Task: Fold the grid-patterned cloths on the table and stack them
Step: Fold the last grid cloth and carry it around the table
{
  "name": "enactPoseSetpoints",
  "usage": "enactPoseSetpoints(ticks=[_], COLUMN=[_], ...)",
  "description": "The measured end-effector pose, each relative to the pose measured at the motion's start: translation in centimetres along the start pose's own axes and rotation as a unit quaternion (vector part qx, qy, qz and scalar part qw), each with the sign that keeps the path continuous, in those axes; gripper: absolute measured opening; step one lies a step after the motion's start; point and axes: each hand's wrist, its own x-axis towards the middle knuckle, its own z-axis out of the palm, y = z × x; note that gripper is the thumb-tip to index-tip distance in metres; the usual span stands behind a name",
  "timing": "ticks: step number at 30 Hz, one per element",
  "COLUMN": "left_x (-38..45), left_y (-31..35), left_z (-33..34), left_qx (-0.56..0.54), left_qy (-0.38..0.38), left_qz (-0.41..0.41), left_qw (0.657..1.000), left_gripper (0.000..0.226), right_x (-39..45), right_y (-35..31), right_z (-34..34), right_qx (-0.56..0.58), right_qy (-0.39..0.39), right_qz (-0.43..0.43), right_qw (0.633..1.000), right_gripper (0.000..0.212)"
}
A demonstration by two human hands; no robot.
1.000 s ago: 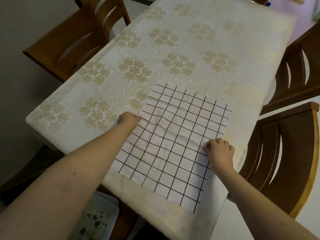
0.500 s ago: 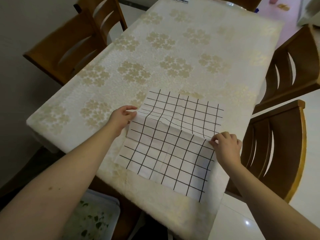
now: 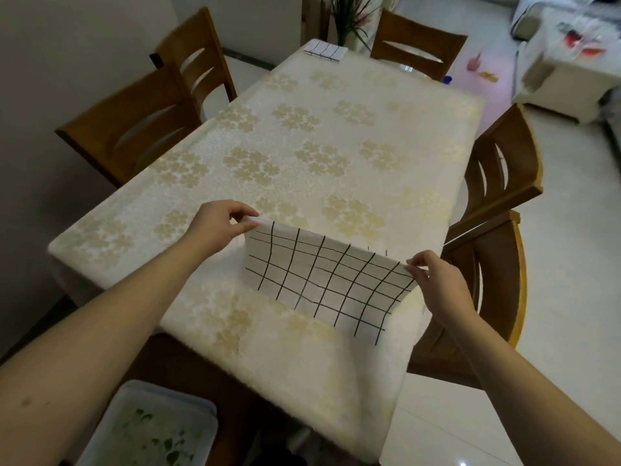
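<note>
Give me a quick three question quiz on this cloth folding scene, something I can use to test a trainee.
1. True or false: both hands pinch the grid cloth by its upper corners.
2. Where does the folded grid cloth lie: A, far end of the table; B, on a chair; C, in the tray?
3. What lies on the floor at lower left?

Key
1. True: left hand and right hand each pinch a corner.
2. A.
3. A white tray.
</note>
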Motion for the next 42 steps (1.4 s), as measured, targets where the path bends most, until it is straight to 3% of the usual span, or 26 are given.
enactPoseSetpoints(ticks=[3,7,19,27,35,39,42], left_x=[-1.0,-2.7,-6.9,-5.5,-2.4,-0.2,0.8], left_y=[1.2,2.0,3.3,1.4,-3.0,-3.4,-4.0], left_z=[-1.3,-2.8,-6.6,-2.8,4.4,7.6,9.3], left_qx=[0.049,0.080,-0.093,-0.139,-0.035,0.018,0.092], left_qy=[0.017,0.000,-0.177,-0.181,-0.125,-0.113,-0.131], left_qz=[0.059,0.069,0.003,-0.058,-0.132,-0.160,-0.179], left_qw=[0.997,0.994,0.980,0.972,0.983,0.980,0.971], left_gripper=[0.010,0.006,0.021,0.027,0.031,0.036,0.044], right_x=[-1.3,-3.1,-5.7,-4.0,0.2,2.5,4.4], right_y=[-0.4,-0.7,-0.1,1.4,4.1,6.2,7.2], right_z=[-1.8,-3.6,-5.7,-3.1,3.4,6.1,7.4], right_qx=[0.030,0.056,0.088,0.149,0.213,0.253,0.221], right_qy=[-0.004,-0.017,-0.117,-0.138,-0.190,-0.174,-0.169], right_qz=[-0.008,-0.027,-0.058,0.010,0.129,0.184,0.199], right_qw=[1.000,0.998,0.988,0.979,0.950,0.934,0.940], right_gripper=[0.020,0.014,0.014,0.015,0.016,0.016,0.020])
